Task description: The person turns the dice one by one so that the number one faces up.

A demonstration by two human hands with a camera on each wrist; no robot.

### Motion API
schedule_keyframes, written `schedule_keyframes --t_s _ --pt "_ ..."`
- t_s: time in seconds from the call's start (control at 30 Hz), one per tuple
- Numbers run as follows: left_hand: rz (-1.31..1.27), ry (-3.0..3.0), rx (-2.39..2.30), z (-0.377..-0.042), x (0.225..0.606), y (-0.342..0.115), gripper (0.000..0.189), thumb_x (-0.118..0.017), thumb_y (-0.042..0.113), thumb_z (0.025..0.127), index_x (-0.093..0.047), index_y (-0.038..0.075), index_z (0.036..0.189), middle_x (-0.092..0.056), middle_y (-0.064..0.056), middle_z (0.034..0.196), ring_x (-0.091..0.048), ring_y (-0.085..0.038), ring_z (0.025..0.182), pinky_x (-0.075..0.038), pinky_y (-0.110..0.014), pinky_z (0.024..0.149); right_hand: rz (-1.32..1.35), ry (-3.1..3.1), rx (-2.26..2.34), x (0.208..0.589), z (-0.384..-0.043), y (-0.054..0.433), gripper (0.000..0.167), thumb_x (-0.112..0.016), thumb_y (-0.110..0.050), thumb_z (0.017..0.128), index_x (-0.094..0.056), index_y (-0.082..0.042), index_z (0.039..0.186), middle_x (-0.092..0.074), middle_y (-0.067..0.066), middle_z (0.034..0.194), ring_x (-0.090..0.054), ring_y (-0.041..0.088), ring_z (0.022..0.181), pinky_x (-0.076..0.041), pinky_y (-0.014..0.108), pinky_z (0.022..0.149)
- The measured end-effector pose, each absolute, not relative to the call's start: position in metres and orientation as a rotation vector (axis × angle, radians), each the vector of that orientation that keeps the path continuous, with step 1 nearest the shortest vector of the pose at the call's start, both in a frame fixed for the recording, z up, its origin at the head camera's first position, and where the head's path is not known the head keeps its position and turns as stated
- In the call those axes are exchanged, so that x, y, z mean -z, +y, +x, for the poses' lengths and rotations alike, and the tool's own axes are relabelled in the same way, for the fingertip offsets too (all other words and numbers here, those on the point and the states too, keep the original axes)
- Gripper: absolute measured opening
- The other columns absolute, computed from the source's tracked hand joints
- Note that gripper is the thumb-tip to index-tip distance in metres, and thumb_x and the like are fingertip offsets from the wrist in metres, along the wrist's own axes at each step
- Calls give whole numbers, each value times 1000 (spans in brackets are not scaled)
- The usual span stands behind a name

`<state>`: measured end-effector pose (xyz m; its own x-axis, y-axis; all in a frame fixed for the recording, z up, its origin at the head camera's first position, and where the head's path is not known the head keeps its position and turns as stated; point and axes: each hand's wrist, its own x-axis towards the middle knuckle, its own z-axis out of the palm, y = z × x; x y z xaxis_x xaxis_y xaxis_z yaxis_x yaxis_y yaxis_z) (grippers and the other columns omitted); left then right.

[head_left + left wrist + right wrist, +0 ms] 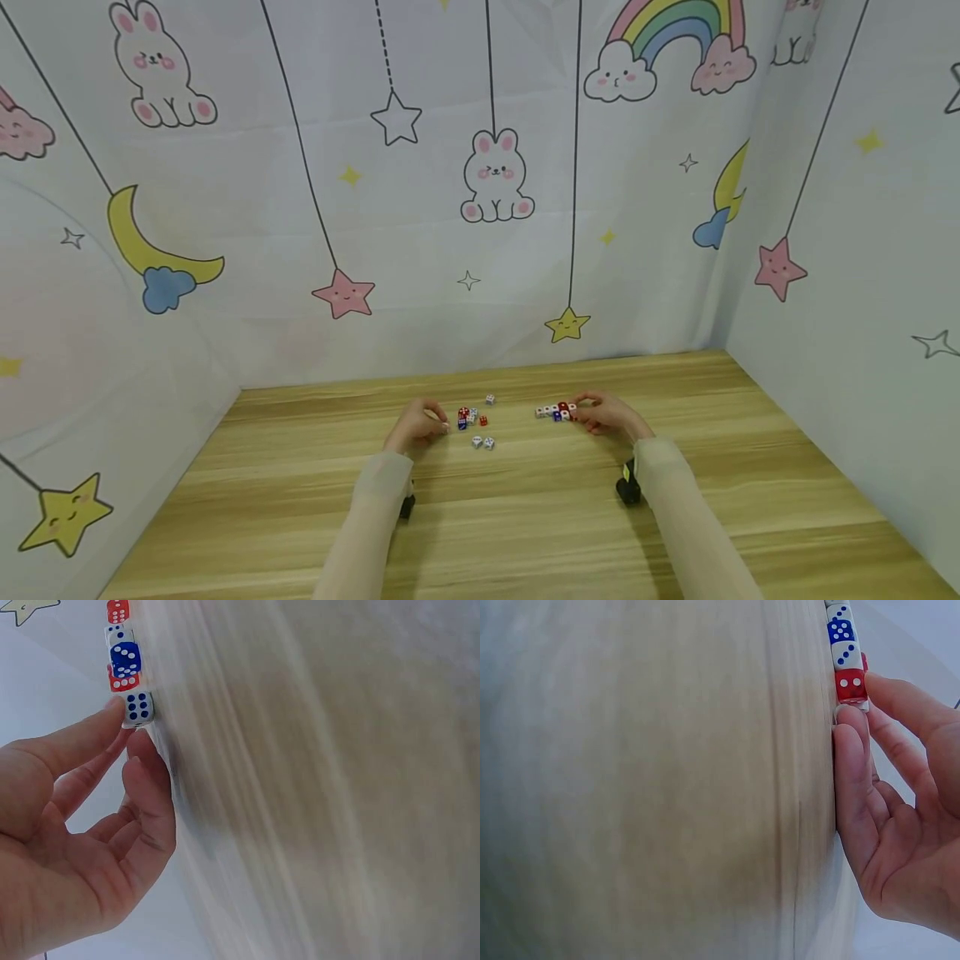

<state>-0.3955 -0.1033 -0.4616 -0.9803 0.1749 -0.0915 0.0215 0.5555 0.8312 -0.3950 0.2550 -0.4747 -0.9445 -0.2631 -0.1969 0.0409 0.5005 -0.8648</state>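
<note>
Dice point(472, 419) in red, white and blue lie loosely grouped on a wooden worktop point(525, 517), at six o'clock from the centre of the head view. Left hand point(420, 423), at seven o'clock, pinches a white die point(139, 709) between thumb and fingertips, just beside that group. Right hand point(606, 414), at four o'clock, grips with thumb and fingertip a red die point(851, 685) ending a close-packed row point(555, 411), which stretches from there toward nine o'clock. A patterned backdrop point(420, 217) rises at twelve.

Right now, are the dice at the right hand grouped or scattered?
Grouped: the head view shows these dice packed side by side.
</note>
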Motion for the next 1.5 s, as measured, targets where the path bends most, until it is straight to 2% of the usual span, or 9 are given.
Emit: schedule_keyframes --t_s 0.27,0.5,0.77,1.2,1.37,1.5 --pt "184 2643 -1362 -390 459 -103 12 -67 3 76 -63 -6 82 -53 -2 58 -45 -10 50 -37 -22 43 -163 2446 1411 474 -394 254 36 -53 -18 90 -48 -1 122 -50 -1 69 -46 6 53 -41 17 47" --pt "187 2604 -1386 -386 457 -101 12 -67 0 75 -62 -7 84 -58 -6 61 -44 -11 50 -38 -24 45 -175 2448 1416 475 -393 255 36 -53 -18 89 -48 -1 120 -51 -2 68 -46 6 54 -41 17 47" --pt "218 2606 -1372 -386 460 -101 13 -67 -4 71 -61 -8 82 -52 -1 57 -43 -10 51 -35 -23 43 -155 2450 1422 478 -393 254 35 -53 -19 89 -49 -2 119 -50 -2 67 -46 6 53 -41 17 47" --pt "199 2660 -1323 -387 457 -99 12 -67 -4 70 -61 -4 80 -54 -3 57 -45 -11 51 -37 -23 45 -153 2439 1426 476 -393 254 35 -54 -18 89 -49 -2 120 -50 -2 66 -45 6 53 -41 17 47" --pt "241 2678 -1351 -388 445 -84 12 -66 0 72 -62 -1 83 -61 -12 63 -47 -14 50 -35 -22 43 -165 2459 1407 473 -391 252 36 -53 -19 89 -48 -2 120 -50 -2 67 -46 6 54 -41 17 47" --pt "351 2665 -1374 -387 438 -62 12 -64 3 77 -62 0 88 -66 -20 76 -54 -25 54 -35 -23 42 -166 2468 1386 471 -390 252 37 -53 -19 90 -47 -1 122 -50 -2 68 -45 6 54 -41 17 47"
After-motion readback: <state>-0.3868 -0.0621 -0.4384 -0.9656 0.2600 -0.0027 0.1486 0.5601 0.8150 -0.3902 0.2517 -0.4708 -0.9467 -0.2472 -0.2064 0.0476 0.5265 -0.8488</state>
